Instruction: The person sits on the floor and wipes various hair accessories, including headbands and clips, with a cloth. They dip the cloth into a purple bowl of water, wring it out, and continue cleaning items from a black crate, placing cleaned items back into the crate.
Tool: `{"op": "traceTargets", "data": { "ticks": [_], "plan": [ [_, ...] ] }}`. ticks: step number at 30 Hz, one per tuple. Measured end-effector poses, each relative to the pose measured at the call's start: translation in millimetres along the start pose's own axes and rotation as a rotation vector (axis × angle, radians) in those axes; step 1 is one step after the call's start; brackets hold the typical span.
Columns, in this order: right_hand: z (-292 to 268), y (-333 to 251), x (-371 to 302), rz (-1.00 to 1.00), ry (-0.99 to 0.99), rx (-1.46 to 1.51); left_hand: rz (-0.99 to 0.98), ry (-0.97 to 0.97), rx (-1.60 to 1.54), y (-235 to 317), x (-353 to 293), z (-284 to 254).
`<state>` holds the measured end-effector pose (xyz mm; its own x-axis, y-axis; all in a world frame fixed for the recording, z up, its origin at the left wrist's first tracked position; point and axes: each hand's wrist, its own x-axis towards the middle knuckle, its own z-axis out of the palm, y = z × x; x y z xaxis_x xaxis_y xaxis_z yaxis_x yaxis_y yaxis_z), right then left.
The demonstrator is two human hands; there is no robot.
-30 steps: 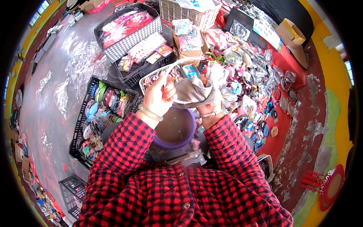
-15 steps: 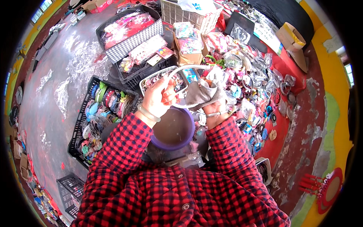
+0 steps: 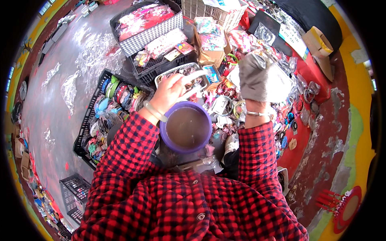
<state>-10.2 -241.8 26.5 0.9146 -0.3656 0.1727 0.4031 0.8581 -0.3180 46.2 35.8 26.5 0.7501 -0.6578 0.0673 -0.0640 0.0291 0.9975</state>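
My left hand (image 3: 169, 91) is closed around a white headband (image 3: 196, 75), whose curved ends stick out to the right of the fingers. Just below it stands a purple basin (image 3: 210, 127) of murky brown water. Farther right, a grey cloth (image 3: 254, 80) covers my right hand (image 3: 257, 107) down to the wrist; the fingers are hidden under it. The cloth is apart from the headband. Behind my left hand is a white basket (image 3: 160, 75) of small hair accessories, with a small box of blue packs (image 3: 212, 74) beside it.
A black crate (image 3: 86, 124) of headbands and hair ties stands at the left. Stacked crates (image 3: 155, 34), a cardboard box (image 3: 211, 56) and a beige crate (image 3: 217, 16) stand beyond. Loose accessories (image 3: 281, 120) are heaped on a red cloth at the right. Another black crate (image 3: 76, 193) sits lower left.
My right hand with the grey cloth has moved right and away from the headband, which it was touching. My left hand still holds the headband, now turned differently and slightly farther left.
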Motion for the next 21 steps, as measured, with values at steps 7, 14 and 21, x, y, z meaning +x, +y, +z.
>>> {"op": "traceTargets", "data": {
  "ticks": [7, 14, 21],
  "plan": [
    [59, 85, -55, -0.372, -0.451, -2.176, 0.198, -0.148, 0.431, -5, -5, 22],
    [77, 78, -64, -0.311, -0.595, -2.332, 0.165, -0.3, 0.44, 43, -19, 11],
    [85, 70, -70, -0.337, -0.787, -2.266, 0.341, -0.365, 0.497, 45, -22, 2]
  ]
}}
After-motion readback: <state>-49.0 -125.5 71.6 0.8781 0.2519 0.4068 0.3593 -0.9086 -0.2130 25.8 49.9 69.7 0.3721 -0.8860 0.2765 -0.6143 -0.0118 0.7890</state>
